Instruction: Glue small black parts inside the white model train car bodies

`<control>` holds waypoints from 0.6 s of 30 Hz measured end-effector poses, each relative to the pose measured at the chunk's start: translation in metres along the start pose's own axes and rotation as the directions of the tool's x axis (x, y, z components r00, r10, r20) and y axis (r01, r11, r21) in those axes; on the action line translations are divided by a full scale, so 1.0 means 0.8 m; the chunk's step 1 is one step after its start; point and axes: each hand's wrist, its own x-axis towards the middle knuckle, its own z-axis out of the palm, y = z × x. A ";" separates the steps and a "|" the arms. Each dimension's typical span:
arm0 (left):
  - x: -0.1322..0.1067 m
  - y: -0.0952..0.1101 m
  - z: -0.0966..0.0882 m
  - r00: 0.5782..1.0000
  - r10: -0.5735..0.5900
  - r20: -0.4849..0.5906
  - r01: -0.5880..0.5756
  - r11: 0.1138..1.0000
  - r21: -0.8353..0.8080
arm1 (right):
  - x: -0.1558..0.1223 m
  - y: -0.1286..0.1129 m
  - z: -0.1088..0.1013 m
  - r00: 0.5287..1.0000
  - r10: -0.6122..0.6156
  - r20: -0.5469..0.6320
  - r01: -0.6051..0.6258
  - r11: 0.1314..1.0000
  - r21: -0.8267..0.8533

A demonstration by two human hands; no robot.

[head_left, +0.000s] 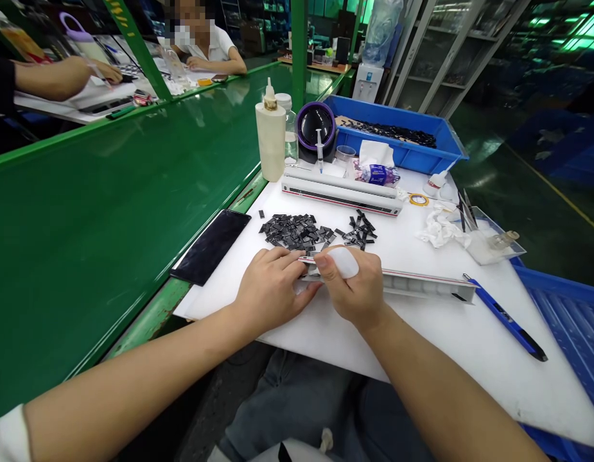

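Note:
A long white rail (422, 283) with a red edge stripe lies across the white board (412, 346). My left hand (272, 289) is closed on its left end. Beside it, my right hand (354, 285) pinches the same end; its thumb wears a white finger cot. Just beyond my fingers lies a pile of small black flat parts (297, 231), with a smaller heap (359, 231) to the right of it.
A second white rail (342, 191), a cream glue bottle (270, 138), a syringe (319, 149), a blue bin (397, 136), a tape roll (419, 199), crumpled tissue (438, 228) and a blue knife (506, 319) surround me. A dark phone (210, 246) lies left. Other people work across the green conveyor (108, 192).

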 end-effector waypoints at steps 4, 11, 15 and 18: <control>0.000 0.001 0.000 1.000 -0.004 0.002 0.004 1.000 0.000 | 0.000 0.001 0.000 1.000 0.021 0.003 -0.021 1.000 0.010; 0.001 0.000 0.000 1.000 -0.002 0.007 0.002 1.000 -0.001 | -0.001 0.002 -0.002 1.000 0.027 -0.001 -0.027 1.000 0.008; 0.001 0.000 -0.001 1.000 0.001 0.013 -0.001 1.000 0.012 | 0.000 0.001 -0.002 1.000 0.026 -0.007 -0.026 1.000 0.002; 0.002 0.001 -0.001 1.000 0.000 0.013 0.000 1.000 0.014 | 0.000 0.001 -0.003 1.000 0.022 -0.016 -0.022 1.000 0.000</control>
